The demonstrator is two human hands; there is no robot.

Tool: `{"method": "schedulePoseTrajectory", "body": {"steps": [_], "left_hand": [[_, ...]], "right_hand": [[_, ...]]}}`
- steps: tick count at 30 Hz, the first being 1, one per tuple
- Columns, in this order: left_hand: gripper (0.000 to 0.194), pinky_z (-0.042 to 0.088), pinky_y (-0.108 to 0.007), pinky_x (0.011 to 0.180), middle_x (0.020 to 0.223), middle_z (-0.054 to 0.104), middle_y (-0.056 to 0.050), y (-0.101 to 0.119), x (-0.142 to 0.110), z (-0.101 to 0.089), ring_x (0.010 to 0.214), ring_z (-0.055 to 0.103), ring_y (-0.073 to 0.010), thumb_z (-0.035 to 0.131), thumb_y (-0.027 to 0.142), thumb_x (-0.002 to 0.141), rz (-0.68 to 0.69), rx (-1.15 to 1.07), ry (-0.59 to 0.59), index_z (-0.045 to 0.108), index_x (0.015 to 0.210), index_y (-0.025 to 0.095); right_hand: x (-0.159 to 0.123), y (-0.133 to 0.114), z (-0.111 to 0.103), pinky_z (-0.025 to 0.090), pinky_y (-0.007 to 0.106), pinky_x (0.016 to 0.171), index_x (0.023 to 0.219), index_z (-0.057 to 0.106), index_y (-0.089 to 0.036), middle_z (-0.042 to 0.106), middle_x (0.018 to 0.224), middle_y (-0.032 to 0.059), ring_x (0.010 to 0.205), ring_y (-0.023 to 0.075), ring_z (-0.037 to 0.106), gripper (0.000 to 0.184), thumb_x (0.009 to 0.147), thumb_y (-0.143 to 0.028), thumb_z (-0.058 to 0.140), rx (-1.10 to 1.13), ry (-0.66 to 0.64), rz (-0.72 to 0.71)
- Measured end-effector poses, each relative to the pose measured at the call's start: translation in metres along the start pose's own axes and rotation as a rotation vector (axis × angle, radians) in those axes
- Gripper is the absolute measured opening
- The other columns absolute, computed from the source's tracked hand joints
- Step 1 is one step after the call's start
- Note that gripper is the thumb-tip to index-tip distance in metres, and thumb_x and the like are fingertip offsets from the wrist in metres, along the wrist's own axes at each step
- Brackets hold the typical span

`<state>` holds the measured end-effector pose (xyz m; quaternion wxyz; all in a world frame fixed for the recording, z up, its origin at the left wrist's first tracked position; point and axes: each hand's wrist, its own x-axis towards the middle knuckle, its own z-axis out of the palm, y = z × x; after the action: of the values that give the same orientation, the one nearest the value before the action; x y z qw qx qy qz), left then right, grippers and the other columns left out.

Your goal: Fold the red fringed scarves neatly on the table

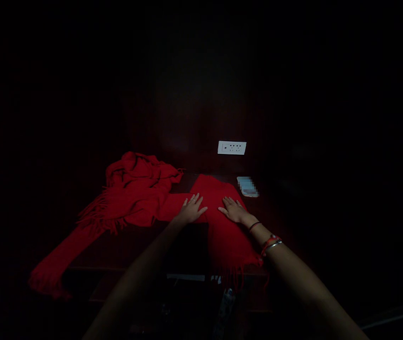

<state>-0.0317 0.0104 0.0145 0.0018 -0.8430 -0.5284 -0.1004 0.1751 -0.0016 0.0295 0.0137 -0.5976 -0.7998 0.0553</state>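
- At the far left, a narrow strip of the red cloth [63,255] slants down toward the viewer; its lower end seems to pass beyond the edge of the dark table [123,250].
- Next to it, on the table, more of the cloth lies in a crumpled heap, with loose fringe on its near left side. Whether all the red parts are one piece, I cannot tell.
- From the heap, a flatter band runs right, to the middle.
- The left hand [191,211] rests palm down on this band, open, with fingers spread; it has hold of nothing.
- Then a wide part of the cloth lies flat, and its fringe hangs over the front edge.
- Behind it, a white socket panel [231,148] is on the dark wall [194,146].
- The right hand [235,211] is also open and flat on the cloth, gripping nothing.
- Just beside the cloth's far right side lies a pale blue item [247,186], too blurred to name.
- A dark band [255,226], a red bracelet [268,242] and a silver bangle [275,244] circle the right forearm.
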Motion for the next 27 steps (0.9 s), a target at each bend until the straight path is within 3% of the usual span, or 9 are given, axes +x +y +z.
{"method": "schedulePoseTrajectory", "body": {"steps": [3, 6, 9, 11, 14, 16, 20, 24, 27], "left_hand": [[0.050, 0.018, -0.044, 0.096, 0.135, 0.021, -0.010, -0.040, -0.017, -0.040, 0.123, 0.017, -0.0252, 0.033, 0.042, 0.080, -0.128, 0.131, 0.174, 0.036, 0.122, 0.016], [0.048, 0.019, -0.048, 0.094, 0.134, 0.023, -0.013, -0.098, -0.048, -0.084, 0.122, 0.015, -0.0300, 0.039, 0.036, 0.077, -0.439, 0.250, 0.299, 0.040, 0.120, 0.013], [0.053, 0.026, -0.050, 0.089, 0.129, 0.031, -0.018, -0.153, -0.084, -0.113, 0.119, 0.022, -0.0338, 0.047, 0.037, 0.072, -0.799, 0.231, 0.235, 0.039, 0.117, 0.010], [0.052, 0.034, -0.048, 0.083, 0.116, 0.046, -0.019, -0.177, -0.104, -0.119, 0.110, 0.038, -0.0333, 0.052, 0.036, 0.068, -0.900, 0.168, 0.107, 0.043, 0.113, 0.011], [0.045, 0.044, -0.041, 0.068, 0.100, 0.056, -0.018, -0.186, -0.122, -0.118, 0.090, 0.054, -0.0300, 0.054, 0.034, 0.066, -0.987, 0.041, -0.058, 0.049, 0.105, 0.013], [0.037, 0.045, -0.037, 0.064, 0.098, 0.057, -0.016, -0.179, -0.126, -0.118, 0.085, 0.056, -0.0282, 0.051, 0.030, 0.069, -1.027, 0.029, -0.023, 0.051, 0.102, 0.013], [0.026, 0.042, -0.036, 0.072, 0.094, 0.057, -0.010, -0.153, -0.113, -0.136, 0.089, 0.053, -0.0254, 0.042, 0.020, 0.076, -0.882, 0.098, 0.226, 0.053, 0.098, 0.013], [0.022, 0.039, -0.030, 0.080, 0.086, 0.059, -0.005, -0.118, -0.083, -0.161, 0.085, 0.053, -0.0186, 0.042, 0.013, 0.073, -0.452, -0.128, 0.402, 0.056, 0.090, 0.012], [0.024, 0.041, -0.025, 0.077, 0.088, 0.059, -0.001, -0.084, -0.055, -0.163, 0.081, 0.053, -0.0137, 0.041, 0.015, 0.072, -0.122, -0.333, 0.382, 0.055, 0.092, 0.014]], "right_hand": [[0.007, -0.011, -0.016, 0.019, 0.037, 0.097, 0.126, 0.031, -0.008, 0.030, 0.131, 0.0145, 0.121, 0.0229, 0.023, 0.057, 0.082, -0.043, 0.028, 0.018, 0.115, -0.069], [0.021, -0.036, -0.029, 0.027, 0.030, 0.092, 0.116, 0.045, -0.012, 0.045, 0.121, 0.0126, 0.113, 0.0203, 0.037, 0.042, 0.082, -0.034, 0.034, 0.058, 0.115, -0.218], [0.041, -0.075, -0.035, 0.032, 0.026, 0.087, 0.106, 0.054, -0.014, 0.054, 0.110, 0.0101, 0.102, 0.0185, 0.047, 0.035, 0.082, -0.031, 0.035, 0.096, 0.061, -0.374], [0.053, -0.106, -0.034, 0.034, 0.026, 0.084, 0.103, 0.056, -0.014, 0.056, 0.107, 0.0101, 0.098, 0.0186, 0.050, 0.033, 0.081, -0.029, 0.037, 0.100, 0.041, -0.446], [0.069, -0.150, -0.028, 0.035, 0.026, 0.083, 0.104, 0.055, -0.012, 0.055, 0.109, 0.0111, 0.098, 0.0192, 0.051, 0.032, 0.079, -0.025, 0.040, 0.147, 0.045, -0.501], [0.075, -0.173, -0.023, 0.035, 0.026, 0.085, 0.109, 0.051, -0.010, 0.053, 0.112, 0.0118, 0.100, 0.0194, 0.049, 0.035, 0.078, -0.023, 0.042, 0.233, 0.067, -0.515], [0.085, -0.198, -0.019, 0.036, 0.029, 0.087, 0.119, 0.040, -0.013, 0.052, 0.111, 0.0096, 0.098, 0.0169, 0.049, 0.046, 0.075, -0.024, 0.049, 0.574, 0.078, -0.441], [0.087, -0.193, -0.033, 0.045, 0.031, 0.076, 0.123, 0.029, -0.024, 0.055, 0.098, 0.0029, 0.081, 0.0114, 0.055, 0.052, 0.076, -0.032, 0.049, 1.200, -0.084, -0.296], [0.080, -0.170, -0.056, 0.048, 0.032, 0.070, 0.117, 0.035, -0.025, 0.056, 0.090, 0.0026, 0.070, 0.0104, 0.057, 0.042, 0.080, -0.044, 0.037, 1.613, -0.260, -0.281]]}}
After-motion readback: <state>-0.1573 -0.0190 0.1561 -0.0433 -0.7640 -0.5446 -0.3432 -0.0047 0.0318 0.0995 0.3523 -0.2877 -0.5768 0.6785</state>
